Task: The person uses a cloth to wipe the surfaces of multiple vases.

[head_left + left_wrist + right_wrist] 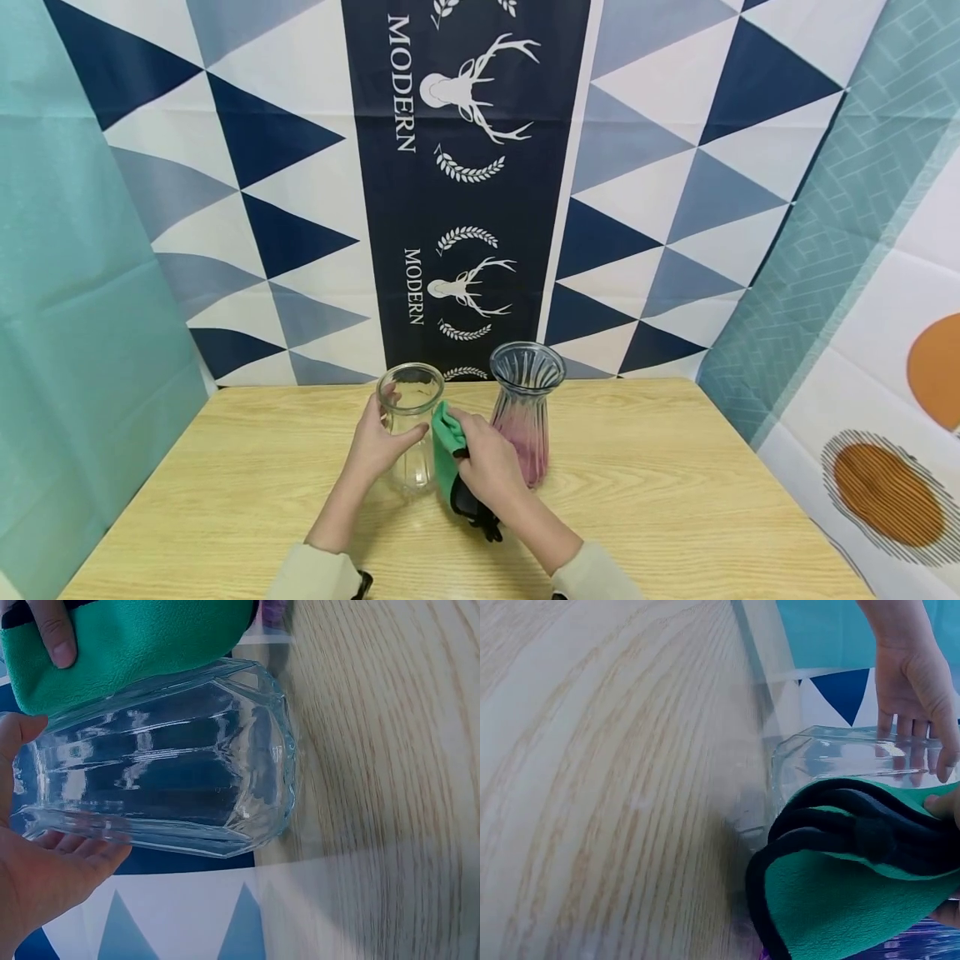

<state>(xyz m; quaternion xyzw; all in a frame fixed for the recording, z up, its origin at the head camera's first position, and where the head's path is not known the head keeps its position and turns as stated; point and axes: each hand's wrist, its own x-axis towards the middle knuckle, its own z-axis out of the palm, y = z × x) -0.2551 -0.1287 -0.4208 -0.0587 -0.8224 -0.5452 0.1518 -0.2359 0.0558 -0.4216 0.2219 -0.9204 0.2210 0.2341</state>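
A clear glass vase [415, 454] with a wide rim stands upright on the wooden table. My left hand [377, 442] grips it around the upper part, thumb on the near side and fingers behind the glass. In my right hand [489, 462] is a folded green cloth [142, 652] with black edging, pinched between thumb and fingers. The cloth lies against the side of the clear vase in the left wrist view. From the right wrist, its black-edged folds [817, 832] hang in front of the glass. Just behind my right hand stands a second vase [527, 400], blue at the top and pink below.
The wooden table [645, 500] reaches back to a wall hanging [292, 208] with blue and white triangles and a dark deer strip. A teal curtain [90, 317] borders the left side, and patterned cloth [862, 400] the right.
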